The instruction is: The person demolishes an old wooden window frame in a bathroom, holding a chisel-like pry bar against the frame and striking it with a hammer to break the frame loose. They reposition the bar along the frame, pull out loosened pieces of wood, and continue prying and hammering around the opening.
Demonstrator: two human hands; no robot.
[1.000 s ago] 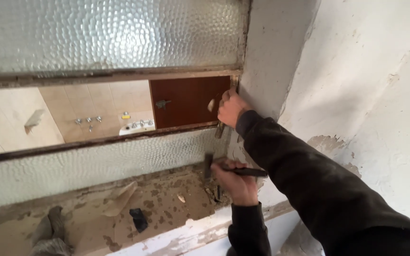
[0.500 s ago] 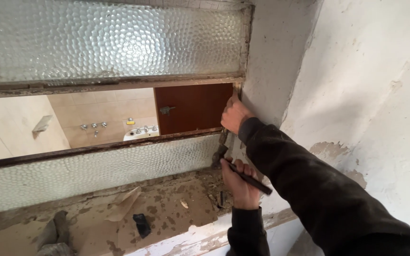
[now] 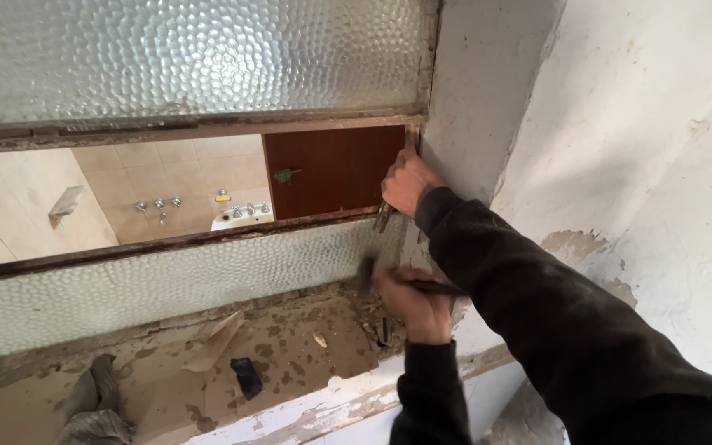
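My right hand point(image 3: 405, 185) is closed around a thin metal chisel point(image 3: 384, 217). It holds the chisel against the right end of the wooden window frame point(image 3: 208, 239), by the white wall. Just below, my left hand point(image 3: 415, 306) grips a dark-handled hammer point(image 3: 434, 288). The hammer's blurred head points left, a little under the chisel's lower end. Both arms are in dark sleeves. Panes of textured glass point(image 3: 166, 284) sit above and below the open slot in the frame.
Through the slot I see a tiled bathroom with a brown door point(image 3: 331, 169) and a white basin point(image 3: 241, 216). The dusty sill point(image 3: 282, 354) holds debris, a small black piece point(image 3: 247, 377) and a crumpled grey cloth point(image 3: 92, 404). A peeling white wall point(image 3: 620, 165) stands close on the right.
The hammer in my left hand has swung, its handle going from tilted to nearly level and its head blurred. My right hand stays on the chisel at the frame.
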